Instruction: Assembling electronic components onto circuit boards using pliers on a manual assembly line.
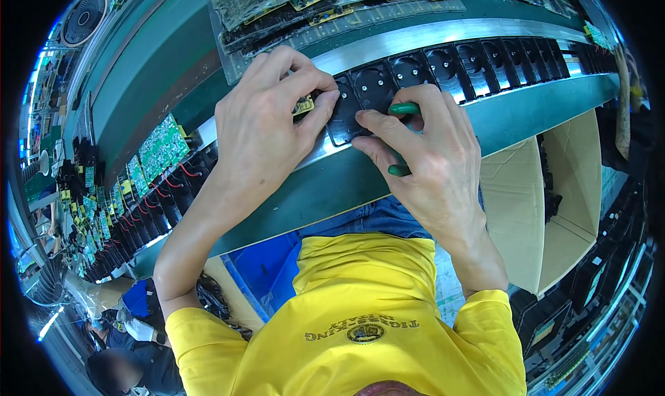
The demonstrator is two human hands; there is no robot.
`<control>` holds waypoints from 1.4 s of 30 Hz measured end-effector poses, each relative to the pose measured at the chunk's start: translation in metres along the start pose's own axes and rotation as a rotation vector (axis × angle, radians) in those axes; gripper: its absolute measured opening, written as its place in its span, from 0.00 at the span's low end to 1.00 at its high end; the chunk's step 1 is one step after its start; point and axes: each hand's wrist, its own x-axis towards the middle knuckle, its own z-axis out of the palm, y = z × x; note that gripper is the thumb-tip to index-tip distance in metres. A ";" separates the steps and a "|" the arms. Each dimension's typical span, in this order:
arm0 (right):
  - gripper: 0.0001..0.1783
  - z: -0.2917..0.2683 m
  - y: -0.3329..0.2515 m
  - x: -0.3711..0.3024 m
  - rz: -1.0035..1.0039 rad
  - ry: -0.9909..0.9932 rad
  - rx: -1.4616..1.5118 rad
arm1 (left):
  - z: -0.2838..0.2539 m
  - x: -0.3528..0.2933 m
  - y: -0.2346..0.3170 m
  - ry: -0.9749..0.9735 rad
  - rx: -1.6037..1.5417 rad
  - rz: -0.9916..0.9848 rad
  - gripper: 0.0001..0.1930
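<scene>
Both hands meet over one black socket housing (344, 115) that lies on the metal rail along the near edge of the green desk (332, 188). It is the left end piece of a long row of black socket housings (485, 60) that runs off to the right along that rail, so the row's long axis follows the desk edge, left to right and slightly away from the person.

The left hand (267, 122) comes in from the left and lies curled over the housing's left end. Its thumb and forefinger pinch a small yellow-green circuit board (303, 106), which sits touching the left side of the housing. The hand is closed on that board, its fingertips reaching the housing's top edge.

The right hand (422, 150) comes in from the right and near side. It is closed around a green-handled tool (403, 109); the handle shows at the top of the fist and again below the fingers, but the working tip is hidden, so what kind of tool it is cannot be told. Its forefinger presses on the near right corner of the housing.

So the housing lies between the two hands, just to the right of the left thumb and just to the left of the right fingertips, both equally close. More green circuit boards (163, 147) and wired black parts are ranked toward the far left corner of the desk, well apart from the hands.
</scene>
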 end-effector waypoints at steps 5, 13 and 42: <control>0.14 0.000 0.000 0.000 -0.001 0.007 0.006 | -0.004 0.003 0.005 -0.052 0.027 0.003 0.03; 0.20 -0.004 0.000 0.003 -0.022 -0.015 -0.016 | 0.003 0.006 0.002 -0.025 0.072 0.090 0.02; 0.22 0.058 0.001 0.095 0.041 0.048 1.454 | -0.016 0.015 0.002 -0.215 -0.010 -0.065 0.07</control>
